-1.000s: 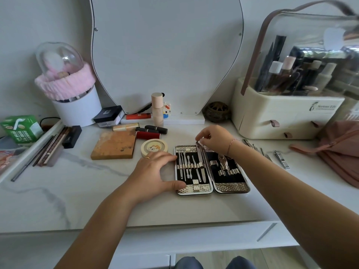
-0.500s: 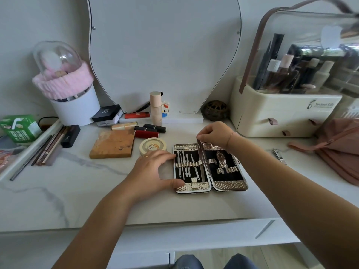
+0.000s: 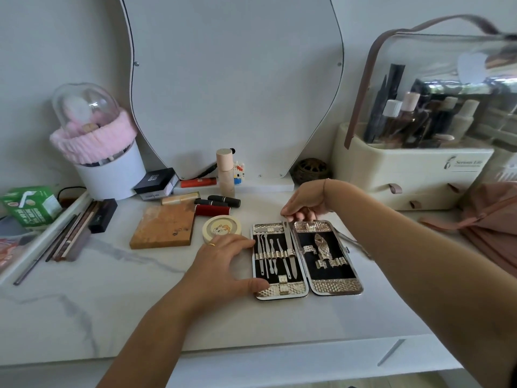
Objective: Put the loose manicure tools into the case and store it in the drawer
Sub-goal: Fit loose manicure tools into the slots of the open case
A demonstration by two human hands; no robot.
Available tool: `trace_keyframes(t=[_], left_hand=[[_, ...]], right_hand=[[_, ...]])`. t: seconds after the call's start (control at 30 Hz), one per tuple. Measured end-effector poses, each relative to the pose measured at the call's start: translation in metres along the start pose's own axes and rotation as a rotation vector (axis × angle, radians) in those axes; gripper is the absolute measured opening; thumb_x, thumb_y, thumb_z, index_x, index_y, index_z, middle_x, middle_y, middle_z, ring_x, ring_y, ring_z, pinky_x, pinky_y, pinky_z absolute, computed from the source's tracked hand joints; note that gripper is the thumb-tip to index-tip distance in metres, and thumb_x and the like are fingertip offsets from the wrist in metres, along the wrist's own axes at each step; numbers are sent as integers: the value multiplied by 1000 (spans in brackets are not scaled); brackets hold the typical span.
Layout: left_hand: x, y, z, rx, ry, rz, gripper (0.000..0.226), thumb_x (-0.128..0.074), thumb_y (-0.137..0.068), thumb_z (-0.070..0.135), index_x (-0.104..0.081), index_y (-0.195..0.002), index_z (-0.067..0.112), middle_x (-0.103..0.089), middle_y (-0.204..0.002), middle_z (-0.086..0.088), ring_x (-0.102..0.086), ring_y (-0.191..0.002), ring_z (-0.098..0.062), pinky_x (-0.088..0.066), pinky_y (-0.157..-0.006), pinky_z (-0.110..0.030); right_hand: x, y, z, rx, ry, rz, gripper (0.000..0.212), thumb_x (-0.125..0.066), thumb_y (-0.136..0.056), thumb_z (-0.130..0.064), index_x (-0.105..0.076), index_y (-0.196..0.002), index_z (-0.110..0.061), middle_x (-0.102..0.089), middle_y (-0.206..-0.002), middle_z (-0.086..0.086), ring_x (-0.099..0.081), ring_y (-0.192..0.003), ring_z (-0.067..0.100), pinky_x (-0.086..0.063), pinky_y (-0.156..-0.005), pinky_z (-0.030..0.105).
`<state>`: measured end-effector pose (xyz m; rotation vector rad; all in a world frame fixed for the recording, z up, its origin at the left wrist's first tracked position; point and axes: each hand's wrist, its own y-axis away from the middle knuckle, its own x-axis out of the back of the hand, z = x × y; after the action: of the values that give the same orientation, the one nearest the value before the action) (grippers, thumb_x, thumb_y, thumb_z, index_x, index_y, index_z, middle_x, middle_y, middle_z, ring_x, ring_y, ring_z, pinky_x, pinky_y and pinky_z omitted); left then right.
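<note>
The open manicure case [image 3: 337,287] lies flat on the marble top, gold-textured with a black lining. Its left half holds several thin metal tools under straps; the right half holds one nipper-like tool. My right hand [image 3: 306,204] is at the case's far edge, pinching the top end of a long metal file [image 3: 290,252] that lies beside the hinge under the strap. My left hand [image 3: 223,264] braces the case's left edge between thumb and fingers. A loose metal tool [image 3: 353,242] pokes out right of the case, mostly hidden by my right forearm.
A round compact [image 3: 221,226], a brown palette [image 3: 163,226] and lipsticks [image 3: 214,210] lie left of the case. A cream cosmetics organiser [image 3: 405,169] and a pink bag [image 3: 492,219] stand at the right. A white drawer front with a handle [image 3: 390,357] runs below the table edge.
My right hand has stayed at the case's top edge with the file, its wrist lifting a little. My right forearm now covers more of the loose tools at the right. My left hand has not moved.
</note>
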<state>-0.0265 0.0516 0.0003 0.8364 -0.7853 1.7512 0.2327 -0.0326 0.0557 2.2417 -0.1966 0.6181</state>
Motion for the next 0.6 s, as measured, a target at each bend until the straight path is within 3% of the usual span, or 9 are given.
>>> trace_keyframes(t=[0.2, 0.4, 0.6], left_hand=[[1, 0, 1, -2, 9, 0, 97, -49, -50, 84, -39, -135, 37, -30, -124, 29, -16, -111, 14, -15, -96, -19], [-1, -1, -1, -2, 11, 3, 98, -48, -49, 87, -40, -134, 39, -32, -126, 29, -17, -113, 14, -16, -97, -19], [1, 0, 1, -3, 31, 9, 97, -50, -47, 86, -41, -132, 39, -24, -116, 42, -19, -114, 15, -16, -98, -19]], right_hand=[[9, -7, -8, -99, -42, -123, 27, -48, -96, -21, -57, -73, -9, -54, -56, -3, -42, -43, 3, -29, -41, 13], [6, -12, -11, -87, -74, -80, 14, -48, -95, -15, -59, -88, -10, -63, -57, -6, -42, -39, 0, -26, -37, 12], [5, -10, -14, -79, 49, -65, 15, -52, -94, -17, -62, -84, -13, -61, -59, -9, -41, -40, -1, -25, -39, 12]])
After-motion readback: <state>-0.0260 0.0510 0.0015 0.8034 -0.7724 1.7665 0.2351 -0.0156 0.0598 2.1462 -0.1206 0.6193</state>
